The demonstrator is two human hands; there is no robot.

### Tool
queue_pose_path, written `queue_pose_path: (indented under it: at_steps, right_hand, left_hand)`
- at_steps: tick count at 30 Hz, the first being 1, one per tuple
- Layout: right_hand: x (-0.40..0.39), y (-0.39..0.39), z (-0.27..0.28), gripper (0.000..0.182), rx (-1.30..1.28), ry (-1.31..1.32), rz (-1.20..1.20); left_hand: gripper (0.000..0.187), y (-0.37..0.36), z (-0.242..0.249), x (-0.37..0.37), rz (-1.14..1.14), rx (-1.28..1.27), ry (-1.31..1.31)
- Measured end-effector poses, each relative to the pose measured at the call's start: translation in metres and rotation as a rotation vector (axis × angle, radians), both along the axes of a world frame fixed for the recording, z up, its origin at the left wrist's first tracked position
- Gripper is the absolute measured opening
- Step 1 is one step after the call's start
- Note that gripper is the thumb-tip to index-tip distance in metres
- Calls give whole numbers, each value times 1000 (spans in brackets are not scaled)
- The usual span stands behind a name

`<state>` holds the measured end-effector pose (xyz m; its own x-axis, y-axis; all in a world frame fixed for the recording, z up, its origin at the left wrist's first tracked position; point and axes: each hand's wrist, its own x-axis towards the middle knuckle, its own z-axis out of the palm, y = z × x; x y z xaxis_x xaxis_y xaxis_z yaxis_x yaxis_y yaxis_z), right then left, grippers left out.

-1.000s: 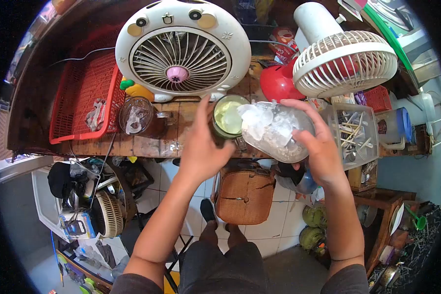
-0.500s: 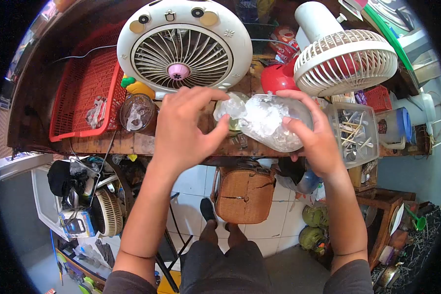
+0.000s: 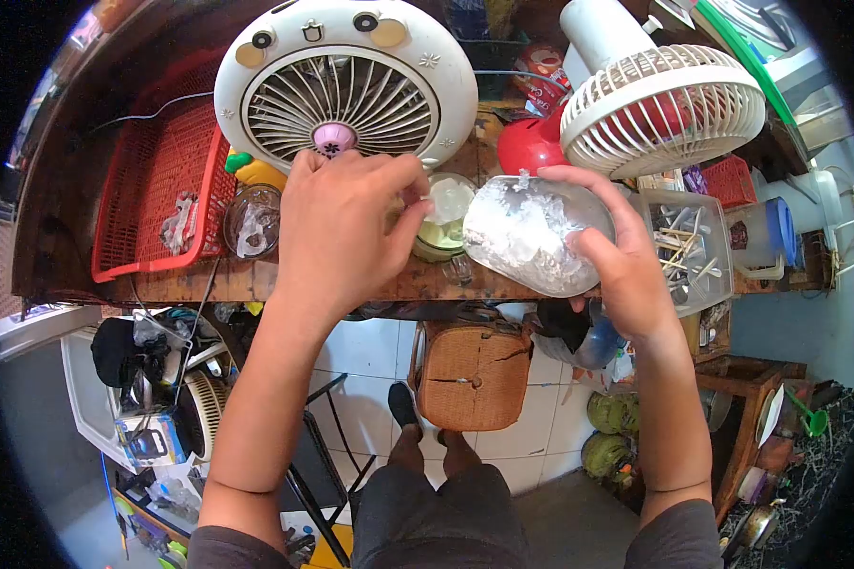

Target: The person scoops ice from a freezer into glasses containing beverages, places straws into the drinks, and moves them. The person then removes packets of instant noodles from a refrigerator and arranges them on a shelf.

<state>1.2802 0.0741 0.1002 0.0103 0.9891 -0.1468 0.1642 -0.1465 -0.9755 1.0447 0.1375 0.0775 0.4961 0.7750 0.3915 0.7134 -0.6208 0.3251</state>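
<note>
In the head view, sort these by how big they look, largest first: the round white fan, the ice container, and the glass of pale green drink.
1. Round white fan
2. Ice container
3. Glass of pale green drink

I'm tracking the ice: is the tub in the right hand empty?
Not empty: white ice shows inside the tub that the right hand holds. Exactly how full, I cannot tell.
</note>
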Motion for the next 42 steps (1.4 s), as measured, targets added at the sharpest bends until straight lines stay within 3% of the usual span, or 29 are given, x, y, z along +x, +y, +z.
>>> queue_pose_path:
  at_steps: [3, 5, 9, 11, 12, 15, 22, 24, 27, 29, 33, 35, 39, 42]
  right_hand:
    - [-3, 1, 9, 54, -18, -69, -29]
    - [-1, 2, 11, 43, 39, -176, 67]
    - [-11, 1, 31, 40, -137, -120, 87]
    - [-13, 1, 32, 49, -160, -113, 96]
    - [-14, 1, 32, 49, -162, -114, 94]
    - [-14, 1, 29, 51, -158, -151, 104]
    - [-16, 7, 34, 50, -190, -177, 162]
    - [-15, 8, 39, 50, -192, -188, 171]
    - [-14, 8, 48, 48, -192, -195, 147]
    - [-11, 8, 52, 40, -166, -253, 141]
    - [-10, 9, 52, 39, -168, -253, 141]
    - [-8, 11, 48, 38, -44, -309, 144]
    - [-7, 9, 51, 47, -78, -354, 151]
    - [-9, 6, 47, 47, 83, -464, 123]
  left_hand:
    - [16, -2, -4, 1, 23, 72, -138]
    - [18, -4, -6, 1, -160, 173, -160]
    - [23, 4, -15, -7, -18, 178, -82]
    - [27, 0, -9, -5, -82, 152, -296]
    - [26, -10, -2, -1, -176, 12, -444]
    - [24, -26, 7, 15, -329, -178, -543]
    - [22, -3, -3, 15, -399, -154, -296]
    - [21, 1, -8, 12, -299, -95, -220]
    - [21, 1, 3, 4, -233, -179, -295]
    - [21, 6, 5, 0, -245, -88, -305]
    - [20, -1, 8, 4, -345, -39, -291]
    - [18, -3, 8, 6, -286, 47, -80]
    - [22, -1, -1, -3, -212, 102, -231]
    - [27, -11, -7, -7, -135, 14, -413]
